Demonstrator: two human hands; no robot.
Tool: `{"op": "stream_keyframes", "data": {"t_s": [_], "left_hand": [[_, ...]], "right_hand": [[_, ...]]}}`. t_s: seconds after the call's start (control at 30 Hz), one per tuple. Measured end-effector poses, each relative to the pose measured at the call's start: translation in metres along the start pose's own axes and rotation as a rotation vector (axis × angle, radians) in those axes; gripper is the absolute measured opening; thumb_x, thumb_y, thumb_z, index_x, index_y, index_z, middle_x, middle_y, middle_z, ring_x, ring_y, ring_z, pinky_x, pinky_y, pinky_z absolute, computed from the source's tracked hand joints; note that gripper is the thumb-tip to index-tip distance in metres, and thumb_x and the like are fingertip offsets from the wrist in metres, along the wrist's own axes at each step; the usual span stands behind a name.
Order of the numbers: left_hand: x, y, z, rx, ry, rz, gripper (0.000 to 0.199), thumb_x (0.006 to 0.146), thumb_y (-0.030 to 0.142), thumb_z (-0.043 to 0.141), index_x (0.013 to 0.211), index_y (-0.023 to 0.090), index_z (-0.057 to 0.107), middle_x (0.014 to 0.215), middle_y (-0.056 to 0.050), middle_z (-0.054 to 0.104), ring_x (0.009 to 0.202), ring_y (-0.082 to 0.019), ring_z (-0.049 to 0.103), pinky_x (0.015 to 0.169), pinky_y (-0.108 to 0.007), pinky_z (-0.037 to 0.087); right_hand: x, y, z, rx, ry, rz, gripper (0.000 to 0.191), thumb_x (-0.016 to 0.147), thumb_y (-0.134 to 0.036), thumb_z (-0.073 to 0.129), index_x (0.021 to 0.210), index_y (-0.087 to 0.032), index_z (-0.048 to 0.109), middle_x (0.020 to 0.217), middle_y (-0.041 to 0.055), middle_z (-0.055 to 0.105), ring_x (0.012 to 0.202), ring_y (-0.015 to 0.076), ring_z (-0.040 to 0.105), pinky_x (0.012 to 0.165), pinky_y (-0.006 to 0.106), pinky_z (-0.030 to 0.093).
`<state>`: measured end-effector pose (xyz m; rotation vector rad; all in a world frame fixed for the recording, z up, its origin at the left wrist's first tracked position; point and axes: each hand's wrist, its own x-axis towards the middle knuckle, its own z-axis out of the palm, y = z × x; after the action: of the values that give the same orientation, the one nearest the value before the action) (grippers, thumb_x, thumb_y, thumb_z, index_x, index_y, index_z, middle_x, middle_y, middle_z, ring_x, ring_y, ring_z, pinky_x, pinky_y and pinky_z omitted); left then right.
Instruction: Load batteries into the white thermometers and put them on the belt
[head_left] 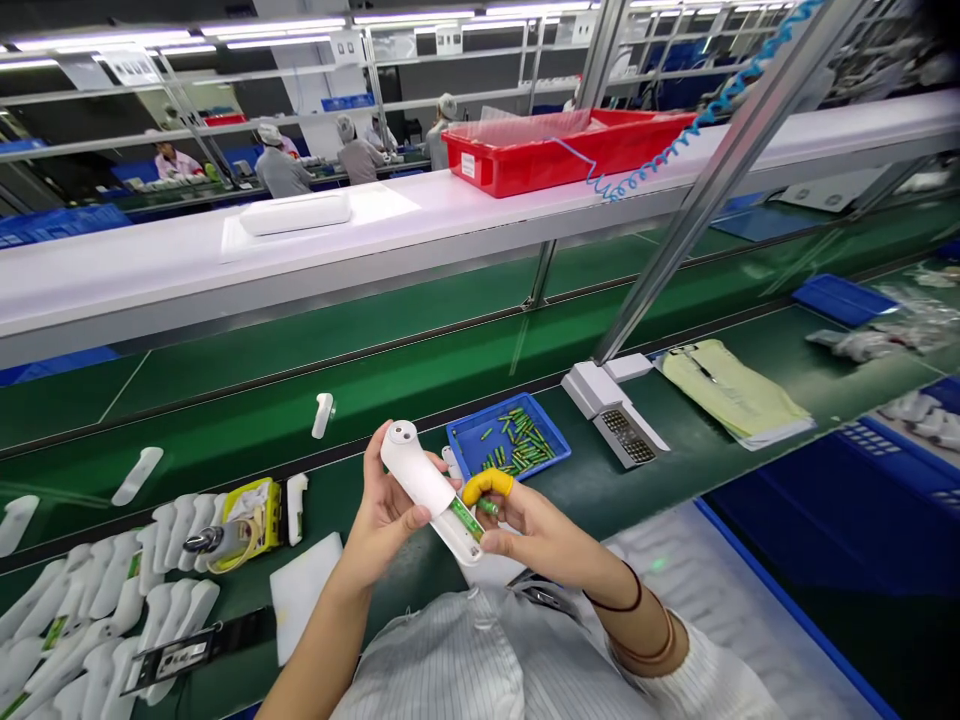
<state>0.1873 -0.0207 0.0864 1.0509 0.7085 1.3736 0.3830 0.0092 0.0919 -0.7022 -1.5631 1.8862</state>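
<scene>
My left hand (pixel 390 515) is wrapped around a white handheld device (pixel 420 470) with a rounded head, tilted with its head away from me. Along the device's lower handle an open slot shows green inside. Close against that slot is my right hand (pixel 517 520), a yellow cover on one fingertip, its fingers closed on a small green battery (pixel 487 506). Just beyond my hands, a blue tray (pixel 465 440) holds many loose green batteries (pixel 521 440). A white part near the tray's left edge is mostly hidden by my left hand and the device.
Many white devices (pixel 97 590) lie at the left, beside a yellow box (pixel 259 515) and a dark fixture (pixel 202 650). A white box (pixel 600 390) and yellow papers (pixel 727 385) lie right. White pieces (pixel 322 415) rest on the green conveyor (pixel 420 390). A metal post (pixel 675 230) rises ahead.
</scene>
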Motion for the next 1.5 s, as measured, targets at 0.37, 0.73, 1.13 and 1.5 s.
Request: {"op": "stream_keyframes", "data": {"t_s": [0.37,0.73,1.13,1.5], "left_hand": [[0.001,-0.002,0.005,0.003,0.211,-0.068,0.089,0.071,0.032,0.076,0.138,0.04,0.018,0.103,-0.004,0.063,0.092,-0.023,0.066,0.078,-0.033,0.053],[0.0,-0.016,0.016,0.01,0.278,-0.087,0.09,0.07,0.033,0.077,0.138,0.037,0.018,0.103,-0.005,0.062,0.084,-0.018,0.064,0.065,-0.026,0.054],[0.011,-0.017,0.02,0.175,0.39,-0.075,0.049,0.077,0.039,0.067,0.121,0.019,0.055,0.104,-0.009,0.065,0.087,-0.018,0.062,0.069,-0.024,0.05],[0.016,-0.023,0.003,0.007,0.334,-0.115,0.052,0.053,0.052,0.08,0.086,0.015,0.065,0.083,-0.007,0.063,0.067,-0.016,0.056,0.055,-0.026,0.044]], "right_hand": [[-0.004,-0.009,-0.005,-0.243,0.306,-0.242,0.028,0.09,-0.042,0.05,0.08,-0.019,0.063,0.079,0.0029,0.05,0.072,0.0142,0.05,0.067,0.029,0.043],[0.004,0.003,0.01,-0.418,0.242,-0.196,0.025,0.082,-0.031,0.063,0.104,-0.02,0.06,0.096,0.004,0.052,0.075,0.0129,0.052,0.063,0.026,0.045],[0.011,0.033,0.011,0.006,0.41,-0.158,0.03,0.085,-0.035,0.06,0.112,-0.02,0.059,0.086,0.0039,0.065,0.062,0.0118,0.056,0.062,0.028,0.049],[0.023,0.035,0.016,0.339,0.091,0.081,0.046,0.083,-0.053,0.058,0.106,-0.014,0.055,0.071,0.0029,0.064,0.044,0.0089,0.052,0.04,0.02,0.037]]}}
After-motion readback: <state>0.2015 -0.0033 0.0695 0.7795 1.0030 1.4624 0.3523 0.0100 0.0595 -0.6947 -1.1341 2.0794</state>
